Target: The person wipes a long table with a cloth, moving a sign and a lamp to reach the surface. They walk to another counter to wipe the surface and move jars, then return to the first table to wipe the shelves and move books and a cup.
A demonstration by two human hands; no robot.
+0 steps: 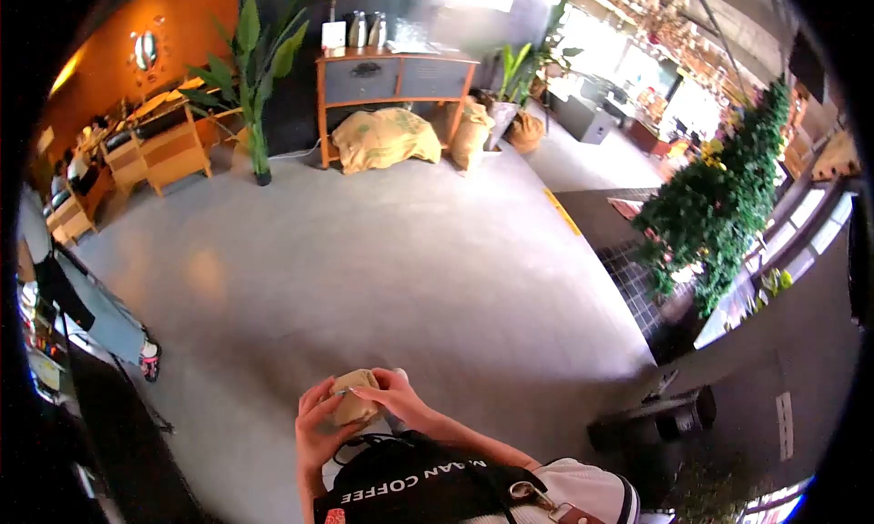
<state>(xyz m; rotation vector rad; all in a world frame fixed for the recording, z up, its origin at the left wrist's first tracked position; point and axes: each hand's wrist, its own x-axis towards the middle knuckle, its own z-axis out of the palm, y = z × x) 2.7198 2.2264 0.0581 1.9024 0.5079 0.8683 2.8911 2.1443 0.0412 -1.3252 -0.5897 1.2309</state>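
A small tan bundle [357,413], like folded paper or cloth, is between my two hands in front of my body. My left hand [318,417] wraps its left side with curled fingers. From the right, my right hand [397,395] grips it, the thumb lying across its top. What the bundle is or contains I cannot make out. Just below the hands is the black apron [410,478] I wear, with white lettering, and a strap with a metal clasp [530,494] crosses to its right.
Grey floor [382,269] stretches ahead to a wooden sideboard [398,76] with burlap sacks [387,140] beneath. A potted plant [258,96] stands left of it. At far left is a person [100,310]. A leafy green tree [715,214] and a black object [655,424] are at right.
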